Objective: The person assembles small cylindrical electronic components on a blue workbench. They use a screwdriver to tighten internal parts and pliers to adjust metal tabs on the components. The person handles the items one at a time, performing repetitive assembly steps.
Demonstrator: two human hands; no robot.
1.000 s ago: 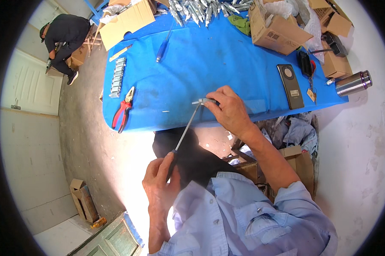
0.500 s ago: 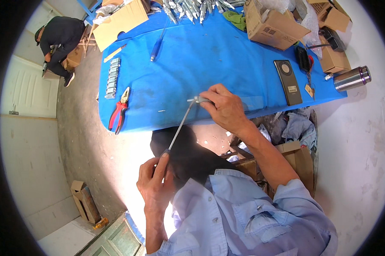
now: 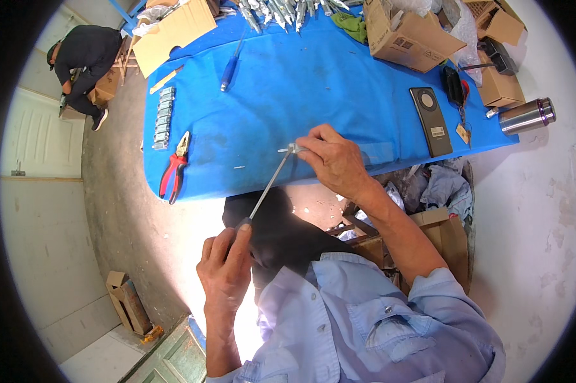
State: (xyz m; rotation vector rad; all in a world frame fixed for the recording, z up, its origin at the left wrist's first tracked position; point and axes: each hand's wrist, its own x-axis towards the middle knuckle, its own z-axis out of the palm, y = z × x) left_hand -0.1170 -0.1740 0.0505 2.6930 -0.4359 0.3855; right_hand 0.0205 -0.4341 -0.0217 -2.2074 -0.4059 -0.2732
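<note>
My left hand [image 3: 227,265] is closed round the dark handle of a screwdriver [image 3: 267,193]. Its long metal shaft slants up and to the right. The tip meets a small grey metal part [image 3: 292,149], pinched in the fingers of my right hand [image 3: 336,161] over the table's near edge. My right fingers hide much of that part, so its exact kind cannot be made out. Left of my hands, pliers [image 3: 175,167] with red and black handles lie on the blue cloth [image 3: 269,108]. Beyond them sits a row of several small metal pieces [image 3: 163,118].
Farther back lie a blue-handled screwdriver [image 3: 229,73] and a heap of metal parts [image 3: 281,13]. An open carton [image 3: 409,45], a phone [image 3: 431,121], keys [image 3: 464,131] and a steel flask [image 3: 527,117] are on the right. Another person [image 3: 87,64] sits at the far left.
My left hand has shifted slightly left and down with the screwdriver's handle. The tip stays against the metal part, and my right hand has barely moved.
</note>
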